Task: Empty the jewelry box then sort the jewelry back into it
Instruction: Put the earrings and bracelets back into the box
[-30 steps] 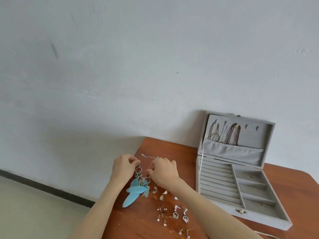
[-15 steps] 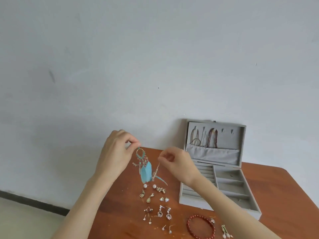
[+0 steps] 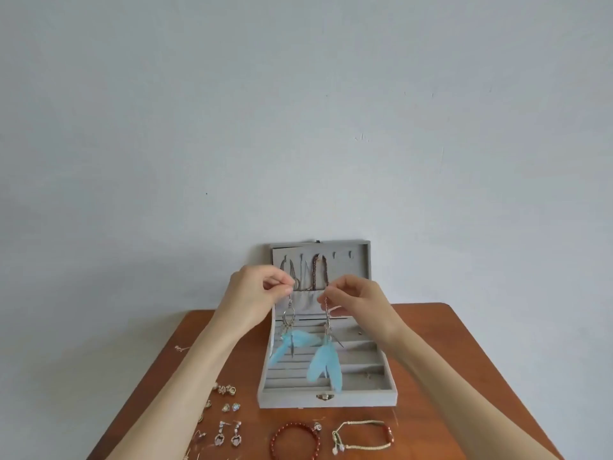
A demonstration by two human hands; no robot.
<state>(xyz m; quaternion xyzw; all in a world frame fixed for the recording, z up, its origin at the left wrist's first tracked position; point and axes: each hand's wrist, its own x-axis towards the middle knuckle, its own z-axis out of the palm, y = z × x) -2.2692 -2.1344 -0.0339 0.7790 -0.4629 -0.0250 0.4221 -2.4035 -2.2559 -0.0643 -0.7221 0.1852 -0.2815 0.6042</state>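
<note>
1. Left hand [image 3: 255, 293] pinches the hook end of one blue feather earring [image 3: 292, 343] between thumb and forefinger. Right hand [image 3: 356, 298] pinches the top of the second feather earring [image 3: 323, 363] the same way. Both hands closed on their pieces.

2. Both earrings hang free below the fingertips, over the open jewelry box [image 3: 326, 398]. Feathers dangle above the slotted rows, directly beneath and between the hands. Box lid [image 3: 361, 257] stands upright behind the hands, necklaces [image 3: 315, 270] hanging inside it.

3. Step in hand, as I read it: returning the matched pair to the box. Sorting looks partway done; small earrings [image 3: 229, 423] lie on the table [image 3: 441, 333] below the left forearm, a red bead bracelet [image 3: 295, 441] and a cord bracelet [image 3: 363, 438] sit nearer than the box, between the two forearms.

4. To do it well: keep the hands apart so the feathers and metal drops do not tangle again.

5. Lower one at a time. Let the feather tip touch down first, then lay the hook after it, so the plume lies flat and is not creased.

6. Pick a compartment long enough; the side compartments under the right hand look roomier than the narrow rows. Which is intended, cannot tell.

7. Place the two side by side, hooks the same way.

8. Risk: a hook snagging the lining or the hanging necklaces just behind the fingers.
</note>
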